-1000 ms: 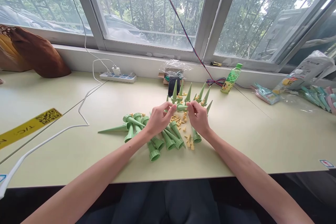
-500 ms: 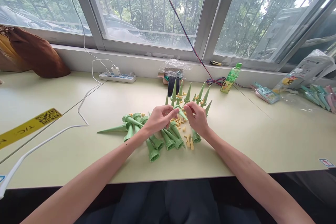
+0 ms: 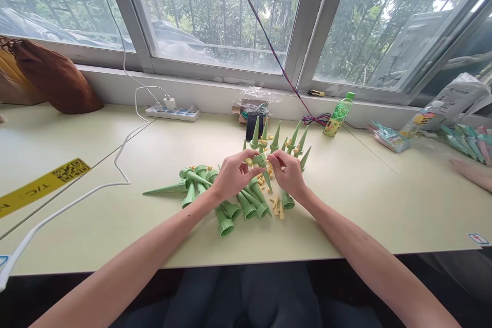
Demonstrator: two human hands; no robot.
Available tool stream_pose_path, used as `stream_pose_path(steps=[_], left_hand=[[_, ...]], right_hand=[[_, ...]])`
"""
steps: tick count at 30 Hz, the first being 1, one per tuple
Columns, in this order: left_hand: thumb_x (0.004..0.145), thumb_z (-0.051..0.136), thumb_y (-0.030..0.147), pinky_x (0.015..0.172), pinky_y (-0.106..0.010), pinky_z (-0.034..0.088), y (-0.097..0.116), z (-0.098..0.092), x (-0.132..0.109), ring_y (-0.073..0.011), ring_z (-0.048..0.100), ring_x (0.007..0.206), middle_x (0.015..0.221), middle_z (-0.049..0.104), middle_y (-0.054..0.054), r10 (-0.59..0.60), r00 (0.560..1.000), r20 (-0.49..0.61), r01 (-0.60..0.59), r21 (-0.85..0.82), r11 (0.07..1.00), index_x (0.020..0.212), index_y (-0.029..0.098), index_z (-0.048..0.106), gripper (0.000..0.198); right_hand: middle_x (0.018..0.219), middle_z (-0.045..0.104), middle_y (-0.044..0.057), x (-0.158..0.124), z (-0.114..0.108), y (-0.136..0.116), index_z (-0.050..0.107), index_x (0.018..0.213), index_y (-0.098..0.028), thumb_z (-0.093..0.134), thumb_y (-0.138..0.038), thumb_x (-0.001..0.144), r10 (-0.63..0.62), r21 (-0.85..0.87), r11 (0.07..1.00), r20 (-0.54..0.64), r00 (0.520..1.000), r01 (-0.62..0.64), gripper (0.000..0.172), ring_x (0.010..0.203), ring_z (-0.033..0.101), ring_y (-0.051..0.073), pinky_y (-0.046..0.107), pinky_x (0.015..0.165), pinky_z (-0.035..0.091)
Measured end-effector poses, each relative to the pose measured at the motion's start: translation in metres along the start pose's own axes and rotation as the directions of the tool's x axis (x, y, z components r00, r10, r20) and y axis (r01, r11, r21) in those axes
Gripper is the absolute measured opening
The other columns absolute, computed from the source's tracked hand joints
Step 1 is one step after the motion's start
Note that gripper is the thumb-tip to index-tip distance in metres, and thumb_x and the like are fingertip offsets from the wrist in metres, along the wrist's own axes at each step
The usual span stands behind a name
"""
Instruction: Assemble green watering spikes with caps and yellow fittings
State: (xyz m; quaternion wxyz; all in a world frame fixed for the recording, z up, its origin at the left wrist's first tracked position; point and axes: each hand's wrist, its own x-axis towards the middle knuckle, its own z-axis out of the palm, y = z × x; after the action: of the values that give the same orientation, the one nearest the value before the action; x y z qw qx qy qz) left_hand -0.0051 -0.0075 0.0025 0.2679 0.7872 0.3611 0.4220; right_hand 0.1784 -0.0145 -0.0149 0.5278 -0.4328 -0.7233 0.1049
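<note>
My left hand (image 3: 235, 174) is closed around the capped top of a green plant watering spike (image 3: 266, 177), whose tip points down. Against the spike's side my right hand (image 3: 286, 170) pinches a small yellow valve, mostly hidden by the fingertips. Behind the hands, several green spikes (image 3: 275, 138) stand tip up, some with yellow valves (image 3: 296, 148) at their necks. A pile of loose green spikes (image 3: 226, 225) lies under and left of my left hand. Loose yellow valves (image 3: 277, 207) lie on the table below my right hand.
A dark phone (image 3: 253, 125) leans on a small box behind the standing spikes. Further right are a green bottle (image 3: 339, 115) and plastic-wrapped packets (image 3: 390, 136). A power strip (image 3: 172, 113) and white cable (image 3: 125, 159) lie left. Another person's hand (image 3: 472, 174) rests at the right edge.
The held spike has turned from slanting toward me to hanging more steeply, tip down. My left fingers have shifted up to its cap. Another person's hand has appeared at the right edge.
</note>
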Motion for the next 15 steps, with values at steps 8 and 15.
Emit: stream_pose_path(steps=[8,15], left_hand=[[0.084,0.066,0.041,0.052,-0.020,0.045,-0.0047,0.0025,-0.0022,-0.0070,0.054,0.053,0.091,0.068,-0.003,0.102,0.995,-0.022,-0.099,0.105,0.990,0.113,0.019,0.059,0.037],[0.086,0.062,0.046,0.051,-0.020,0.048,-0.0002,0.0032,-0.0023,-0.0042,0.052,0.049,0.112,0.066,-0.009,0.083,0.996,-0.032,-0.082,0.037,0.996,0.118,0.020,0.056,0.042]], right_hand=[[0.052,0.032,-0.005,0.0004,0.0009,-0.0019,0.033,0.060,-0.021,0.043,-0.042,0.097,-0.018,-0.056,0.998,0.016,1.000,0.019,0.044,0.049,0.027,0.010,0.026,0.049,0.025],[0.051,0.032,-0.005,-0.0002,0.0008,-0.0055,0.031,0.060,-0.021,0.042,-0.041,0.098,-0.028,-0.045,0.999,-0.026,0.999,0.027,0.044,0.047,0.027,0.010,0.026,0.047,0.024]])
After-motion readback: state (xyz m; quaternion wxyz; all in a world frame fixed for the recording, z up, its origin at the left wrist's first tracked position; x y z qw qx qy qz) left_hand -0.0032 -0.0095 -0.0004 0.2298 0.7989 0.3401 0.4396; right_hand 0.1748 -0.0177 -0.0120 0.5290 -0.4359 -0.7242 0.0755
